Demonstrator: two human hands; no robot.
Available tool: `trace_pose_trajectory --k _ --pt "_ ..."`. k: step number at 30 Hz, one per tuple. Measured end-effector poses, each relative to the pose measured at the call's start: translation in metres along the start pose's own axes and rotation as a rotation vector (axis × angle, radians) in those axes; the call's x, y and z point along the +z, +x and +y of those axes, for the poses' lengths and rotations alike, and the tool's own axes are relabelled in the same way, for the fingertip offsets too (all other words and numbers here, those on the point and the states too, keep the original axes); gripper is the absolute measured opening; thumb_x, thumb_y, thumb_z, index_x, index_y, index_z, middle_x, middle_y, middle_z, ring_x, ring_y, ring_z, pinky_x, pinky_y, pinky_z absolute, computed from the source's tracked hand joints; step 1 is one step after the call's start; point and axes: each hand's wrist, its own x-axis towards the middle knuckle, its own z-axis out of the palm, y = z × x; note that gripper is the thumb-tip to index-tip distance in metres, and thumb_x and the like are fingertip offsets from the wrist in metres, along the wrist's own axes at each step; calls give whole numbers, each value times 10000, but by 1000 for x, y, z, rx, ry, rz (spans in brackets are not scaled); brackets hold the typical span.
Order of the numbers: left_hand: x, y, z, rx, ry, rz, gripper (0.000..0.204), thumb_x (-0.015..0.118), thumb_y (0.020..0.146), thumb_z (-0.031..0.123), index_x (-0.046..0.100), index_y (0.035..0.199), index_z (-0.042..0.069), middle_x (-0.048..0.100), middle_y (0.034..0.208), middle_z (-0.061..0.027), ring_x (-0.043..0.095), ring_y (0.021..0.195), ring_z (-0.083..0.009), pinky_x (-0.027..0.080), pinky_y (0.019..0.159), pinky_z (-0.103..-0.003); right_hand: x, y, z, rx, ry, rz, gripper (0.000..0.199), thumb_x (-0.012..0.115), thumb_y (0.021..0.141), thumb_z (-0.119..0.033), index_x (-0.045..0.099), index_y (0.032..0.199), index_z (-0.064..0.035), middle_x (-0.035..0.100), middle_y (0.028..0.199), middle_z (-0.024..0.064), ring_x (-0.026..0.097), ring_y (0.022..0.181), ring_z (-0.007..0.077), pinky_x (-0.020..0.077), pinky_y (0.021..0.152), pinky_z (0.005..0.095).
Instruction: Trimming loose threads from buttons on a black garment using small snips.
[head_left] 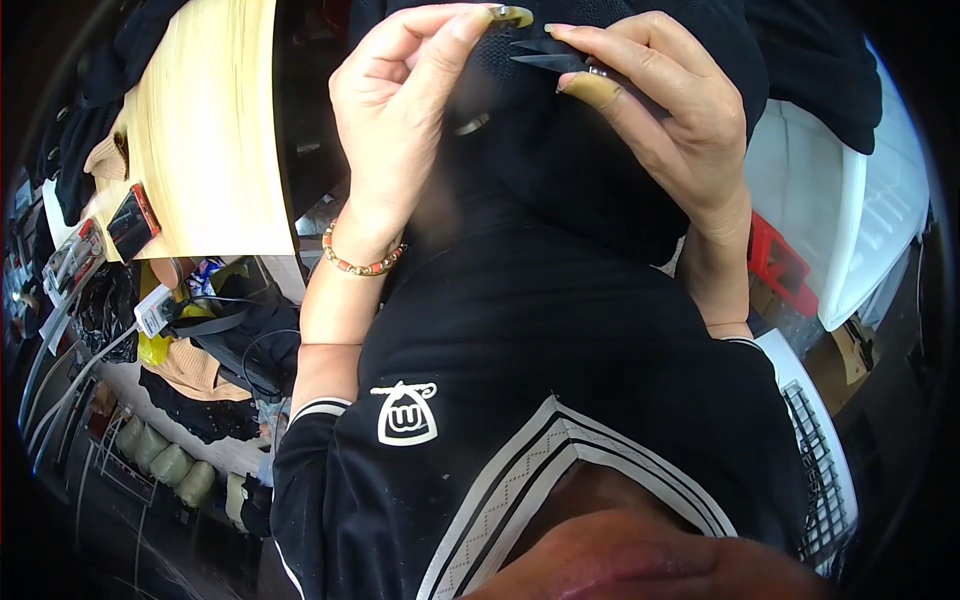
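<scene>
My right hand point(665, 110) grips a pair of small dark thread snips point(545, 62), their two pointed blades apart and aimed to the left. A tan wrap covers the end of that thumb. Across from the blade tips, my left hand point(395, 110) is closed, thumb and index finger pinched together. Something small and shiny shows at those fingertips, too small to name. Dark knitted cloth point(495, 58) with a raised texture lies behind and beneath both hands. Its outline merges with my black clothing.
On the left stands a pale wooden tabletop point(215, 120) with a red-edged phone point(133, 222) at its corner. Below it are a white power strip point(155, 310), cables and bags. To the right are a white plastic tub point(848, 240), a red plastic piece point(775, 265) and a white-framed black grid point(818, 460).
</scene>
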Motion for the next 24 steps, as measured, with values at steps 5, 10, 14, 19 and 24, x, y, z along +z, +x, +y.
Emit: trace_pose_trajectory --k 5,10,14,19,24 --pt "4 -3 5 20 77 33 201 668 965 125 717 1123 11 736 962 -31 613 770 -19 432 656 -131 6 -3 6 -64 -32 6 337 787 801 -55 734 1133 -27 629 861 53 579 721 124 444 618 227" --pt "10 -5 5 46 116 46 189 674 964 140 728 1101 20 728 920 -4 534 690 10 355 595 -127 7 -3 8 -73 -41 61 348 792 799 -70 732 1140 -31 642 861 59 584 726 122 452 623 225" --pt "12 -5 5 45 127 40 185 679 961 137 730 1097 23 723 897 2 537 685 7 364 595 -128 7 2 -1 -93 -40 86 280 770 799 -3 740 1078 -11 655 842 58 584 709 113 446 602 222" --pt "10 -6 3 66 123 35 184 680 960 136 730 1094 22 720 884 3 533 674 4 368 595 -127 -3 9 -22 158 -18 29 281 781 806 -55 716 1071 13 608 782 95 575 669 204 449 603 293" --pt "13 -4 4 66 97 24 180 670 964 117 722 1098 9 725 910 -15 569 708 -5 401 610 -133 -4 9 -18 180 88 11 278 773 816 -48 715 1080 18 611 784 95 575 672 193 446 606 286"
